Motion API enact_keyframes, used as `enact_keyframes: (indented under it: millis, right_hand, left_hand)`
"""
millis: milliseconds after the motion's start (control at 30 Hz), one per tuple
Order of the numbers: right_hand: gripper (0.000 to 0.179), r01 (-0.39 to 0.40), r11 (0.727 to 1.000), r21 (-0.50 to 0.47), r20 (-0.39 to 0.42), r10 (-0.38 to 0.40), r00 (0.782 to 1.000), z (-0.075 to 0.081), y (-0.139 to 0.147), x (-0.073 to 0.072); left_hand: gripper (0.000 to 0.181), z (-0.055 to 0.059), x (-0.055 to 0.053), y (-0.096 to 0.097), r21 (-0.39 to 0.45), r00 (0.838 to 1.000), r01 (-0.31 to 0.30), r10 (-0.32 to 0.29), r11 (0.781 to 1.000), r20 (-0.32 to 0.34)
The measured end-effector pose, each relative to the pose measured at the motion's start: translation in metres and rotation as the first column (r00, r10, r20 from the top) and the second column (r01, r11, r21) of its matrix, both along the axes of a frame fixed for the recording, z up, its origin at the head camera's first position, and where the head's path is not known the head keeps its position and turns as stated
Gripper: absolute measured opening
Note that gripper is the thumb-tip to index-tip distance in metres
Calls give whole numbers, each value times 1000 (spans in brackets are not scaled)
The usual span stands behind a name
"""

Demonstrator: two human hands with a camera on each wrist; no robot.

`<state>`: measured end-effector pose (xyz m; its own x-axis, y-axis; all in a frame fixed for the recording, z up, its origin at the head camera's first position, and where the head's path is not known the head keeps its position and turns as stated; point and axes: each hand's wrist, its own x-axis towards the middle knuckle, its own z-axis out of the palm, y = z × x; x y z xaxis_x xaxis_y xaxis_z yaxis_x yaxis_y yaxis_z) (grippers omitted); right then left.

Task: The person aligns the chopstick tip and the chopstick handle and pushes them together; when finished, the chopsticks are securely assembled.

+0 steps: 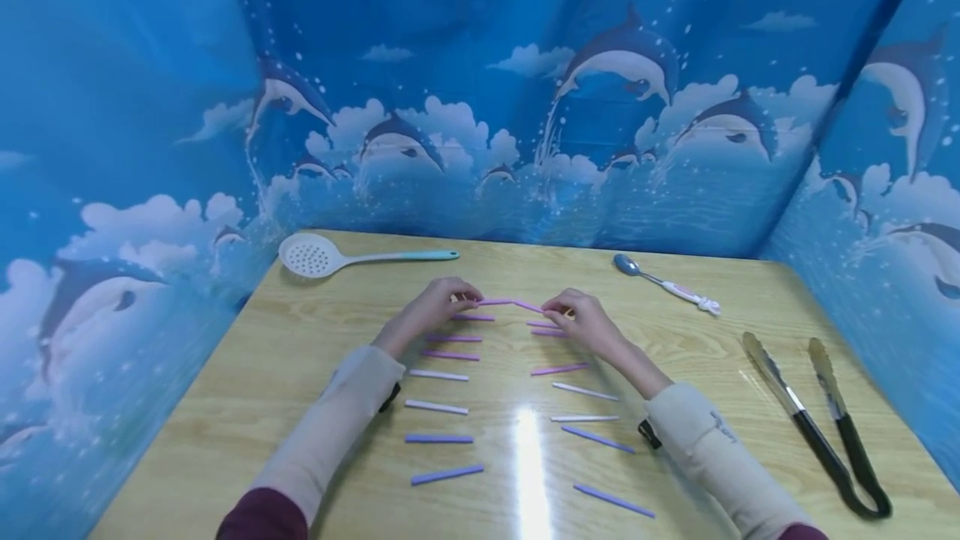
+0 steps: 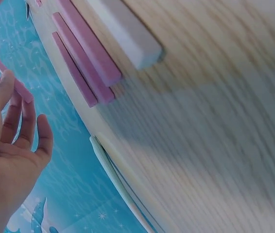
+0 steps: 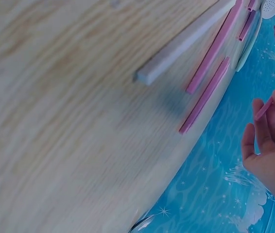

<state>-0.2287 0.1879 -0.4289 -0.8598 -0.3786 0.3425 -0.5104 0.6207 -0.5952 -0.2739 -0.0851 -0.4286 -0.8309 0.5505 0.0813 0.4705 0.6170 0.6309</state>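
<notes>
My left hand [image 1: 444, 305] pinches the outer end of a slim pink stick [image 1: 495, 302] between thumb and fingers, above the far part of the table. Opposite it, my right hand [image 1: 583, 319] pinches the outer end of another pink stick [image 1: 529, 307]. The inner ends of both sticks meet between the hands at a shallow angle. Below my left hand lies a column of square-edged sticks, from pink [image 1: 453, 356] through white [image 1: 437, 407] to blue [image 1: 447, 475]. A similar column lies on the right, with pink [image 1: 559, 369], white [image 1: 585, 418] and blue [image 1: 613, 501] sticks.
A slotted skimmer [image 1: 311, 256] with a pale green handle lies at the back left of the wooden table [image 1: 262, 407]. At the back right is a spoon [image 1: 666, 283] with a pink and white handle. Black-handled tongs [image 1: 832, 448] lie spread at the right. A dolphin-print curtain [image 1: 480, 107] surrounds the table.
</notes>
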Motion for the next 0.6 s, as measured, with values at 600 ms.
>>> enact_keyframes:
  millis: [600]
  right_hand:
    - [12,-17,1000,-23,39,18,999,2,-5,-2]
  left_hand:
    - [19,2,4,2,-47,1000,6,-6,999,-5]
